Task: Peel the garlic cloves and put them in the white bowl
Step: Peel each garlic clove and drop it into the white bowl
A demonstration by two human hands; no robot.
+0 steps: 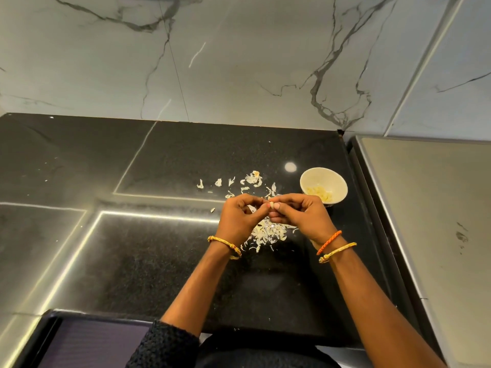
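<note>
Black speckled stone table (164, 261) against a marble-look wall (239, 62), nothing fancy. Both hands are up over the middle of it, left hand (240, 219) and right hand (303, 217) meeting fingertip to fingertip, each pinching the same garlic clove (272, 205) between thumb and fingers. Underneath and just beyond them there's a messy scatter of papery garlic skins (268, 233). White bowl (323, 185) sits just to the right and a bit farther back, with some peeled cloves (320, 193) already in it. Bangles on both wrists.
</note>
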